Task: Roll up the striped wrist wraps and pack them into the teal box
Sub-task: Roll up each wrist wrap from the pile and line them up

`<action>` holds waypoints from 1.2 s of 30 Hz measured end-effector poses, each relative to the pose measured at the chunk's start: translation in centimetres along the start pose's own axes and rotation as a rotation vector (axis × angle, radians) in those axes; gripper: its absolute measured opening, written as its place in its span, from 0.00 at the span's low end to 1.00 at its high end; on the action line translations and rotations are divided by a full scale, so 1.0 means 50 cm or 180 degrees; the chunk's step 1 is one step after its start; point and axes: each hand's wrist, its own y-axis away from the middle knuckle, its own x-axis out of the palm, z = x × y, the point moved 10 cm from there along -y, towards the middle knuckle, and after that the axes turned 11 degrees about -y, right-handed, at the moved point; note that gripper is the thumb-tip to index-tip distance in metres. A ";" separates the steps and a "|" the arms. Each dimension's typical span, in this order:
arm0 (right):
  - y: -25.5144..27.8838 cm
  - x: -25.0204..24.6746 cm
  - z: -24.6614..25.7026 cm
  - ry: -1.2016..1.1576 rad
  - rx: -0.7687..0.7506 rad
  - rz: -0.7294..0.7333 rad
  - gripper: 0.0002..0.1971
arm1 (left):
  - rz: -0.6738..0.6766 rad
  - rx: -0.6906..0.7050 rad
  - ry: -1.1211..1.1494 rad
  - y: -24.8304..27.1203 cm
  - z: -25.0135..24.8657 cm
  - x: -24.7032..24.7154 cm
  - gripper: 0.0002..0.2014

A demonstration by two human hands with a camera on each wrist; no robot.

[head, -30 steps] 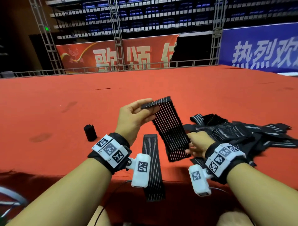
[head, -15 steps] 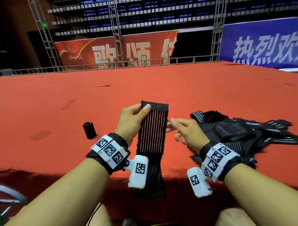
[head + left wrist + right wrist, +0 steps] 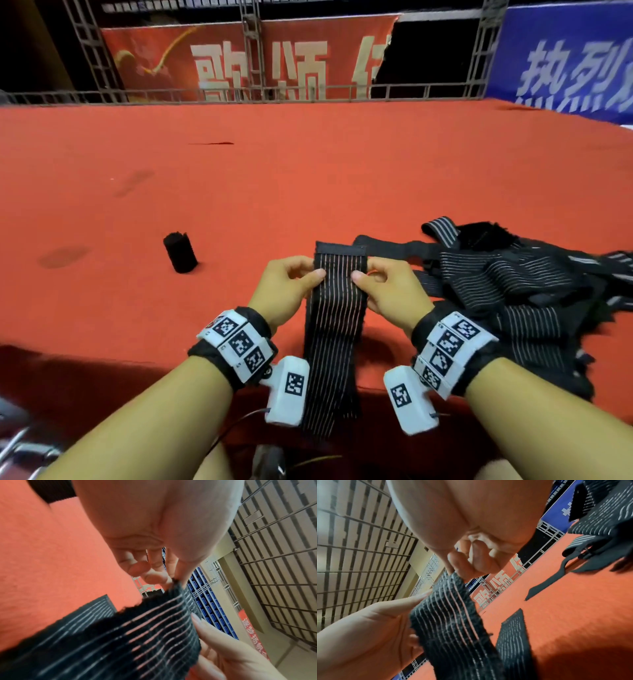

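Observation:
A black wrist wrap with thin pale stripes (image 3: 337,308) hangs upright between my hands, its lower end trailing over the table's near edge. My left hand (image 3: 291,282) pinches its left edge near the top, and my right hand (image 3: 380,284) pinches the right edge at the same height. The wrist views show the wrap (image 3: 137,635) (image 3: 452,622) held above the red cloth, with a second flat wrap (image 3: 513,635) lying beneath it. One rolled wrap (image 3: 180,253) stands on the table to the left. No teal box is in view.
A tangled pile of several striped wraps (image 3: 513,291) lies to the right of my hands. The table is covered with red cloth (image 3: 308,171) that reaches far back. Metal truss and banners (image 3: 257,65) stand behind it.
My right hand moved from beside the wrap to pinch its right edge. Both hands now hold the wrap's top squarely in front of me, closer to the table.

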 end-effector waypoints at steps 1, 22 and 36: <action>-0.017 0.003 -0.029 0.0099 0.0143 0.0012 0.16 | 0.0019 -0.0085 -0.0067 -0.011 0.023 0.002 0.06; -0.295 0.018 -0.311 0.1100 0.1344 -0.0112 0.17 | 0.0235 -0.1372 -0.0085 -0.250 0.346 0.053 0.11; -0.185 0.014 -0.253 0.1142 0.1607 0.0014 0.21 | 0.0216 -0.1591 -0.0472 -0.211 0.340 0.039 0.16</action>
